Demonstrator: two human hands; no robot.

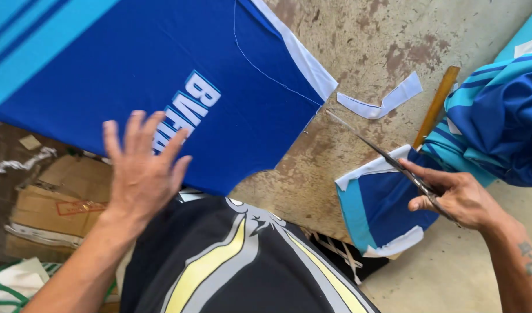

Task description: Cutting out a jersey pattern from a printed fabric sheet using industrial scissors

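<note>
— Where are the hands?
— The left hand [143, 168] hovers, fingers spread, over the blue fabric panel [161, 75]. The right hand [457, 197] grips scissors [387, 156], blades pointing at the panel's white-edged corner.
— And nearby?
— A white strip [385, 101] and a cut blue piece [382, 211] on the worn table [364, 40].

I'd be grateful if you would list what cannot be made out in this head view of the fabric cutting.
- Blue fabric panel: cut off by the top and left edges; its full shape is unknown.
- Left hand: motion-blurred, so contact with the panel cannot be told.
- Scissors: handles hidden inside the right hand.
- Wooden ruler: lower end hidden under the folded fabric pile.
- Table underside: hidden by the person's dark shirt.
</note>
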